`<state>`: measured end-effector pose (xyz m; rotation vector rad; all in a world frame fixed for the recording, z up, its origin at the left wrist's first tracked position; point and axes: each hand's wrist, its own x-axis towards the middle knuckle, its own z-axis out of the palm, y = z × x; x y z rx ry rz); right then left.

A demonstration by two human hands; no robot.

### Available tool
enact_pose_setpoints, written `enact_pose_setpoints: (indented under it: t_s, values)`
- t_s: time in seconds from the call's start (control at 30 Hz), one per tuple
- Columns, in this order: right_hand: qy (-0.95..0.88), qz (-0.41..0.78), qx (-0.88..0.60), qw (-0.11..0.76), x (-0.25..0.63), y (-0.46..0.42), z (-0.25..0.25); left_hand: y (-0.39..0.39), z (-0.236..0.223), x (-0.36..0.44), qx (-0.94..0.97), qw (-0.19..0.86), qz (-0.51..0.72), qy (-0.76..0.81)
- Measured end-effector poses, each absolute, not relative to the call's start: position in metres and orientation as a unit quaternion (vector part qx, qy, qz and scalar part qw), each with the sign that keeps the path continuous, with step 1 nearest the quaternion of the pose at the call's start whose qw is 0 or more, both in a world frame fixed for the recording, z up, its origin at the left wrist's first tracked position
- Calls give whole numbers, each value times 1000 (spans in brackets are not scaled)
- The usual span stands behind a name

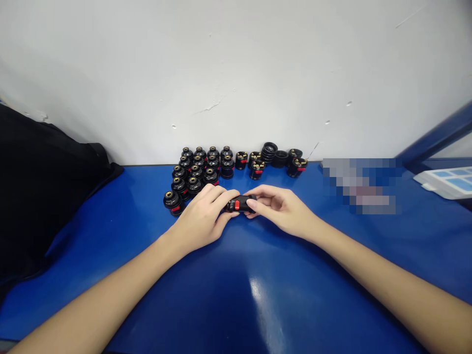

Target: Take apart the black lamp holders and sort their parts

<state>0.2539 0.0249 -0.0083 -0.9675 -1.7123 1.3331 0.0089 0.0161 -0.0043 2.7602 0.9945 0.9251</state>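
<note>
A black lamp holder [239, 204] with a red switch lies on its side between my hands, just above the blue table. My left hand [202, 216] is closed around its capped left end, fingers over the top and thumb below. At the other end, my right hand [280, 209] pinches the ringed rim between thumb and fingers. Just behind and left of my left hand stand rows of similar assembled lamp holders [194, 186], upright with brass-coloured threaded holes on top. Behind my right hand are several uncapped lamp holder bodies [257, 169] showing brass terminals.
Black ringed parts [269, 153] stand among the uncapped bodies by the white wall [236, 73]. Black cloth [44, 196] covers the left end of the blue table [236, 295]. To the right are a blurred patch [363, 187] and a white-and-blue box [448, 182].
</note>
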Motion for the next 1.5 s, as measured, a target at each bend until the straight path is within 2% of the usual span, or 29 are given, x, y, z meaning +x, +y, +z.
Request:
enact_pose_setpoints:
  t_s: [0.17, 0.27, 0.57, 0.77, 0.9, 1.2, 1.37, 1.5]
  values:
    - [-714, 411, -328, 463, 255, 23, -10, 14, -1, 10, 887, 65, 299, 346]
    - [-743, 366, -318, 462, 254, 20, -10, 14, -1, 9, 884, 72, 302, 351]
    - [-670, 501, -387, 388, 256, 29, -10, 16, -3, 8, 895, 39, 296, 330]
    - [-699, 457, -319, 448, 258, 27, -9, 14, -3, 10, 882, 66, 295, 362]
    - [-743, 400, -313, 436, 258, 24, -10, 15, -4, 9, 883, 75, 289, 362]
    - [-676, 521, -367, 371, 258, 30, -10, 16, -4, 9, 891, 67, 290, 343]
    - [-736, 420, -309, 433, 261, 28, -11, 14, -3, 9, 881, 96, 284, 367]
    - [-789, 322, -297, 432, 266, 29, -11, 14, -3, 8, 874, 105, 284, 380]
